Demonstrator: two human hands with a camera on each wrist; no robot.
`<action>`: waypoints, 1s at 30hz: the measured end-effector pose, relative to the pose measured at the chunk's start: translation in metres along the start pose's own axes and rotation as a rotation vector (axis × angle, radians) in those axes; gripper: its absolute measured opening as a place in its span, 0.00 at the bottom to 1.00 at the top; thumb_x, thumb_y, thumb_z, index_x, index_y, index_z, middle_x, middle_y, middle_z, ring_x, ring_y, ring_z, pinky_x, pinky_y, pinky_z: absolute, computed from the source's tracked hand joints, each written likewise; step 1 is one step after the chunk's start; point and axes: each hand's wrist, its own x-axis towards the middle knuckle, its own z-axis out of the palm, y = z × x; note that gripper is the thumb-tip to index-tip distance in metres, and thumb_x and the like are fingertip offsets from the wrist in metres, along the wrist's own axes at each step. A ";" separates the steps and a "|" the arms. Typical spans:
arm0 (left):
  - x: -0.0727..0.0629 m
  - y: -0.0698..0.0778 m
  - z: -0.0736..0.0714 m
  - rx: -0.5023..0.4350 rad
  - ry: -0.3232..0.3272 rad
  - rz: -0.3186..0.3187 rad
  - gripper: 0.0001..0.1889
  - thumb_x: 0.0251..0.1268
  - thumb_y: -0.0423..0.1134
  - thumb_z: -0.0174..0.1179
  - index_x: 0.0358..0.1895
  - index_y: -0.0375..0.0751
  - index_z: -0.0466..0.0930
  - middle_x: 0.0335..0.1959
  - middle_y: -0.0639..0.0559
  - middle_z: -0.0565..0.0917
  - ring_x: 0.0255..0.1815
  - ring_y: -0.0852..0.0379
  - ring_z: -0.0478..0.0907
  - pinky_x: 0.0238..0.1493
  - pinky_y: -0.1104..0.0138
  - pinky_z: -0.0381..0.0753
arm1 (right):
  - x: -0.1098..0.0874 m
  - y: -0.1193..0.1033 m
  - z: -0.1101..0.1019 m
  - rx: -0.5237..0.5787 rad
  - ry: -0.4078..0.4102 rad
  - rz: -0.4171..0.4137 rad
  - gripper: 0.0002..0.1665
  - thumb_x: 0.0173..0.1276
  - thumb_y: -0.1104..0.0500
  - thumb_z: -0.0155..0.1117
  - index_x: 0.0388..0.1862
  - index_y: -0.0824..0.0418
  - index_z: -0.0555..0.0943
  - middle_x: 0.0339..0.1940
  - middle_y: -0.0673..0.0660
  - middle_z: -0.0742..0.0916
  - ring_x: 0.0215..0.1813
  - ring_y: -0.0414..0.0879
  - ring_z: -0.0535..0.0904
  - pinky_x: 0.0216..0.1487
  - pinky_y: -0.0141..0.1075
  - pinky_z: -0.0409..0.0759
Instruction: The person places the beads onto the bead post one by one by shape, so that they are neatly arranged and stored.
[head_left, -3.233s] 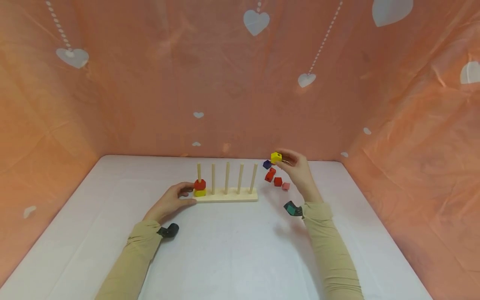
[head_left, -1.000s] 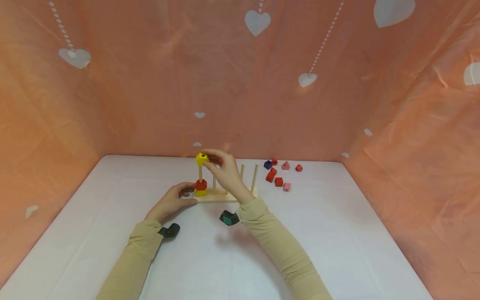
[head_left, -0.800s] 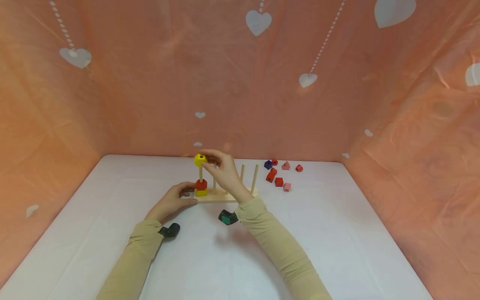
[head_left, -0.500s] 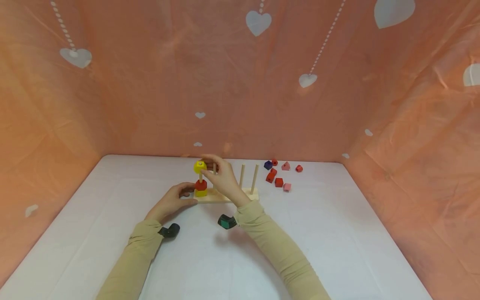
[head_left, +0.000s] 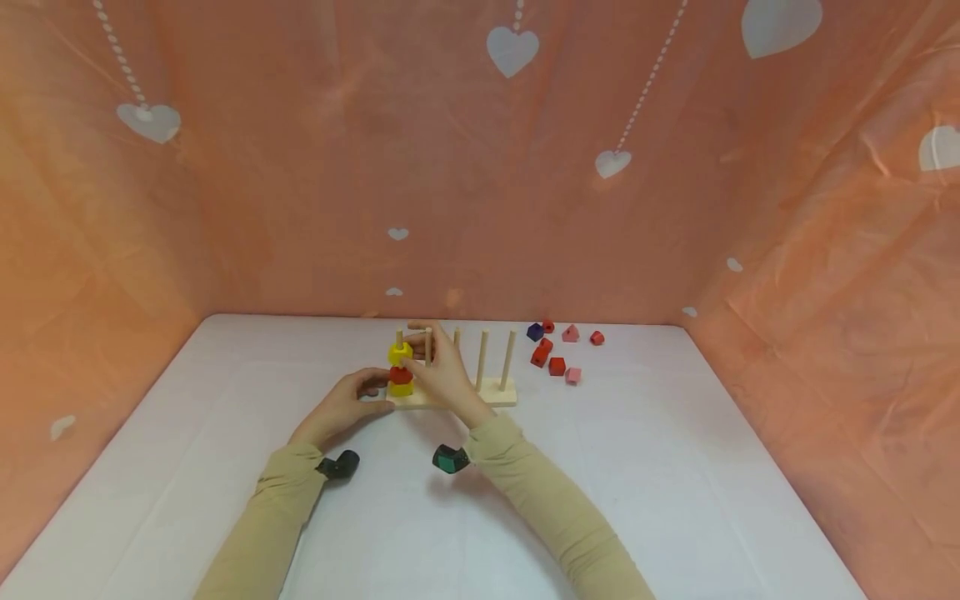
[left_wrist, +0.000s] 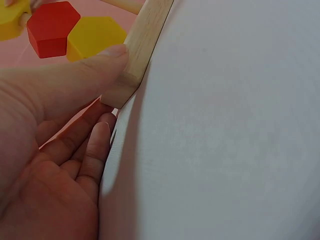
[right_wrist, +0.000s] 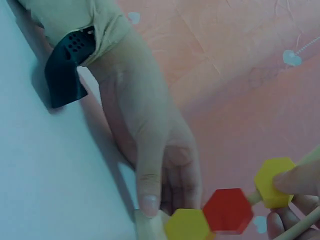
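Note:
A wooden peg stand (head_left: 501, 394) with a row of upright pegs lies on the white table. Its left end is held by my left hand (head_left: 341, 408); in the left wrist view the thumb presses the base edge and the fingers sit round the end. On the leftmost peg are a yellow hexagonal bead (right_wrist: 185, 226) at the bottom and a red hexagonal bead (right_wrist: 227, 212) above it. Higher on that peg, my right hand (head_left: 446, 375) pinches another yellow hexagonal bead (head_left: 398, 354) between thumb and fingers. The peg's tip pokes out above this bead. A gap separates it from the red one.
Right of the stand lie loose beads: a purple bead (head_left: 535, 332), several red beads (head_left: 557, 366), a pink triangular bead (head_left: 571, 334) and a pink bead (head_left: 573, 376). The right hand partly covers the middle pegs. An orange cloth wall (head_left: 450, 167) stands behind the table.
My right hand has carried the yellow bead left from the loose beads, set it over the leftmost peg's tip and slid it partway down. My left hand has stayed at the stand's end.

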 end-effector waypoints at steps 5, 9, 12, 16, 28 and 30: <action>0.000 -0.001 0.002 0.036 0.015 -0.022 0.33 0.58 0.43 0.68 0.65 0.37 0.68 0.61 0.40 0.73 0.58 0.42 0.69 0.60 0.50 0.70 | -0.004 0.006 0.003 0.004 -0.006 0.067 0.18 0.63 0.70 0.65 0.52 0.65 0.76 0.48 0.57 0.83 0.48 0.45 0.79 0.51 0.31 0.78; 0.001 -0.001 0.002 0.053 0.021 -0.016 0.33 0.58 0.43 0.68 0.65 0.36 0.67 0.61 0.39 0.73 0.58 0.41 0.69 0.60 0.49 0.70 | -0.005 0.008 0.004 0.001 -0.003 0.083 0.16 0.64 0.69 0.64 0.51 0.64 0.77 0.47 0.55 0.83 0.49 0.44 0.78 0.52 0.32 0.78; 0.000 0.001 0.002 0.037 0.021 -0.025 0.33 0.58 0.42 0.68 0.66 0.36 0.67 0.62 0.39 0.72 0.59 0.41 0.68 0.61 0.49 0.69 | -0.005 0.010 0.004 -0.005 0.002 0.089 0.16 0.65 0.68 0.64 0.51 0.64 0.77 0.46 0.55 0.83 0.48 0.44 0.78 0.51 0.32 0.78; -0.001 0.003 0.001 0.031 0.019 -0.039 0.33 0.58 0.42 0.69 0.66 0.37 0.67 0.62 0.40 0.72 0.59 0.41 0.67 0.62 0.48 0.68 | -0.006 0.014 0.004 -0.009 -0.001 0.097 0.16 0.65 0.68 0.63 0.52 0.65 0.77 0.45 0.56 0.82 0.47 0.45 0.78 0.49 0.32 0.78; 0.001 0.000 0.001 -0.002 0.011 0.003 0.31 0.59 0.39 0.68 0.64 0.35 0.69 0.61 0.39 0.72 0.58 0.41 0.69 0.61 0.48 0.68 | -0.026 -0.011 -0.008 0.048 -0.040 0.026 0.25 0.63 0.77 0.58 0.60 0.75 0.71 0.52 0.72 0.80 0.58 0.63 0.75 0.62 0.49 0.71; 0.001 0.000 0.001 0.000 0.017 0.010 0.30 0.58 0.38 0.68 0.64 0.35 0.69 0.61 0.40 0.73 0.58 0.42 0.70 0.60 0.49 0.69 | -0.029 -0.016 -0.012 0.029 -0.061 0.011 0.26 0.63 0.76 0.59 0.61 0.75 0.70 0.53 0.73 0.79 0.59 0.64 0.74 0.63 0.49 0.70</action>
